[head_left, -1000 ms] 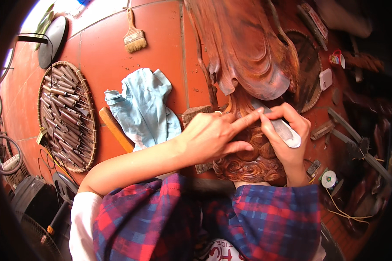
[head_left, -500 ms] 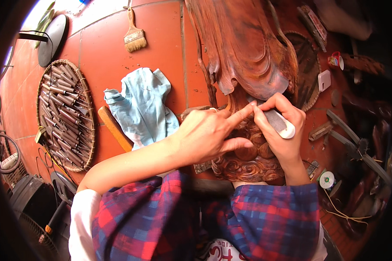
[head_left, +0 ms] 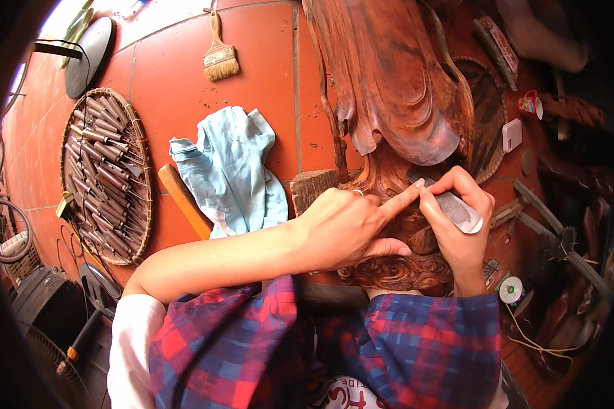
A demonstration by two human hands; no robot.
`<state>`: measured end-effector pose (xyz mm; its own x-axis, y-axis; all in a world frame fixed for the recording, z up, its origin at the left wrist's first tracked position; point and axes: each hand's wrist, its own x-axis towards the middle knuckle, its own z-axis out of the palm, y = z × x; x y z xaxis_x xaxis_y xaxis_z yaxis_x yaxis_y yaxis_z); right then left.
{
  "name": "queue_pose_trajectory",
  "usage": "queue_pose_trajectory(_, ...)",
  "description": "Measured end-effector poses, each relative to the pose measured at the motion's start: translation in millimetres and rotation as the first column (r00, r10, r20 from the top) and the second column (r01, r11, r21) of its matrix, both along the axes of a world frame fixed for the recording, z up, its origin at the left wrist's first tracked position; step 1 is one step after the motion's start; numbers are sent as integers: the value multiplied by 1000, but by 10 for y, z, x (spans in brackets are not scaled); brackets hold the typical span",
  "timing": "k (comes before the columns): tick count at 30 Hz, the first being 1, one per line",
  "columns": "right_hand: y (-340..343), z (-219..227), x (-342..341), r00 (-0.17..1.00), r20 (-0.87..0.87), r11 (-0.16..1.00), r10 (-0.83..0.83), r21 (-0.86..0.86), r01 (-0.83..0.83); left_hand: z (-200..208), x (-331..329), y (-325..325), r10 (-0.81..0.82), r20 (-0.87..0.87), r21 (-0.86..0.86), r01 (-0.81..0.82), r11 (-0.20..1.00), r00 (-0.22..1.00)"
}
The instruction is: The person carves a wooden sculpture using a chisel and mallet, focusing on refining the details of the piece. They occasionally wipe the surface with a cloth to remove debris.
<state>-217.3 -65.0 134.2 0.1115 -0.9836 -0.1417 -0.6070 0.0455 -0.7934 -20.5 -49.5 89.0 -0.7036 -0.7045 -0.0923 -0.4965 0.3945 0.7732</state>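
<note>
A large reddish-brown wood carving (head_left: 396, 88) lies on the orange tiled floor in front of me, its scrolled lower part by my knees. My right hand (head_left: 460, 225) is shut on a carving tool with a pale handle (head_left: 460, 213), the blade end hidden against the wood. Resting on the carving, my left hand (head_left: 351, 228) stretches its index finger out until the tip touches the tool beside my right thumb. My checked red and blue trousers fill the lower edge.
A light blue cloth (head_left: 228, 170) and a wooden mallet handle (head_left: 184, 201) lie left of the carving. A round woven tray (head_left: 135, 129) holds several chisels at far left. A paintbrush (head_left: 220, 54) lies above. Small tools and a tape roll (head_left: 510, 290) crowd the right.
Both hands have shifted slightly up the carving together, the tool held at much the same angle. The left index finger stays against it.
</note>
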Motion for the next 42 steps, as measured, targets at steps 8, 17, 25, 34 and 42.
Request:
queue_pose_trajectory(8,-18,1,42,999,-25,999,32,-38,-33,17,-13,22,-13,31,-52,15,999,999)
queue_pose_trajectory(17,-52,59,37,998,-44,999,44,-5,-44,-52,-27,23,41,-81,-43,-44,998,996)
queue_pose_trajectory(25,-78,102,20,996,-71,998,62,28,-60,-56,-40,6,31,-97,-20,-33,999,995)
queue_pose_trajectory(34,-70,75,34,996,-51,997,80,-5,-80,-11,-16,25,67,-79,-17,-69,997,995)
queue_pose_trajectory(42,-27,22,4,997,-51,998,49,-25,-51,-56,4,-13,9,-37,18,-9,1000,999)
